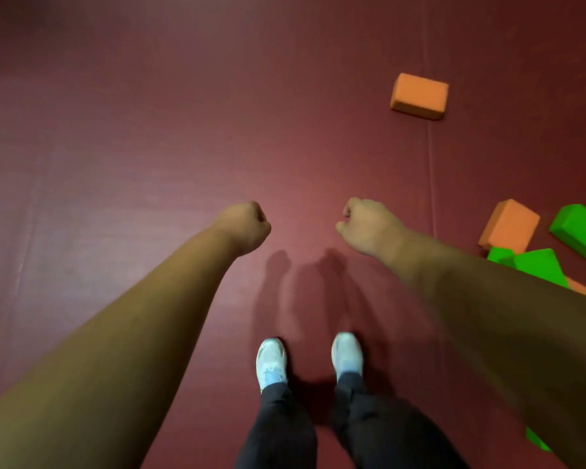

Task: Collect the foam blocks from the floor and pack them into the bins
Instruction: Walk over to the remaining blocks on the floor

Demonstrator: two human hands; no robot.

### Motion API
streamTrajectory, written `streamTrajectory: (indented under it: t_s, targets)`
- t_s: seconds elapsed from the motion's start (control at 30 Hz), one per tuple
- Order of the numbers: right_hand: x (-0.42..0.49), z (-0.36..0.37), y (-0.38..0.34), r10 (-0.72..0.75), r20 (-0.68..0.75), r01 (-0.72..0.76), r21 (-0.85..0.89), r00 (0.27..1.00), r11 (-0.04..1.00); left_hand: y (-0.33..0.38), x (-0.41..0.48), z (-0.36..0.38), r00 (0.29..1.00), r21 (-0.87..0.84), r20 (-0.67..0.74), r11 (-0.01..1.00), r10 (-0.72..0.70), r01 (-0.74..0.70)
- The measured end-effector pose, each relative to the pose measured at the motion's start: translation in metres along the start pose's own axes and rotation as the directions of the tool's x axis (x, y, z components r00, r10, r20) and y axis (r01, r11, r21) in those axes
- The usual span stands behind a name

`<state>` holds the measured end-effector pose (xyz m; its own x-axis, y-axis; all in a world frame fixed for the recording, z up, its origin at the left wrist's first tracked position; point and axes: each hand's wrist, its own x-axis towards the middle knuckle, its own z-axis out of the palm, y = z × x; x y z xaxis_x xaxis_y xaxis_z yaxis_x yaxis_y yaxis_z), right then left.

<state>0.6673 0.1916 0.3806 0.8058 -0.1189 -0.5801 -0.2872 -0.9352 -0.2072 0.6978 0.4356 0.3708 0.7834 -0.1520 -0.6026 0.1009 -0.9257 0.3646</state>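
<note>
While our fingers curled into our palms and held nothing, our left hand (247,225) made a tight fist and our right hand (369,225) hung near it, knuckles up and fingertips tucked out of sight, both apart above the maroon floor mat (149,130). Below them our white shoes (271,362) stood side by side on the mat. The foam blocks lay off to our right: a lone orange block (419,96) farther ahead, and nearer our right forearm a loose pile where a second orange block (509,226) leaned beside two green blocks (579,231), partly hidden by the arm. No bin showed anywhere in view. We judged the collecting step was in hand, with nothing picked up at this point. The next move would call for turning right, bending low and opening a hand wide enough to span a block.
</note>
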Motion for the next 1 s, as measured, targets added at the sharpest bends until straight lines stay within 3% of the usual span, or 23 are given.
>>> streamTrajectory:
  t_s: [0.23, 0.73, 1.0]
  targets:
    - [0.124, -0.084, 0.081, 0.136, 0.012, -0.136, 0.106, 0.991, 0.985, 0.122, 0.154, -0.036, 0.988, 0.115, 0.103, 0.985, 0.115, -0.127]
    - [0.419, -0.239, 0.313, 0.321, 0.082, -0.331, 0.197, 0.943, 0.923, 0.411, 0.521, -0.044, 0.933, 0.279, 0.29, 0.913, 0.214, -0.296]
    - [0.628, -0.242, 0.392, 0.431, 0.102, -0.442, 0.283, 0.897, 0.852, 0.515, 0.778, 0.007, 0.897, 0.383, 0.378, 0.843, 0.23, -0.377]
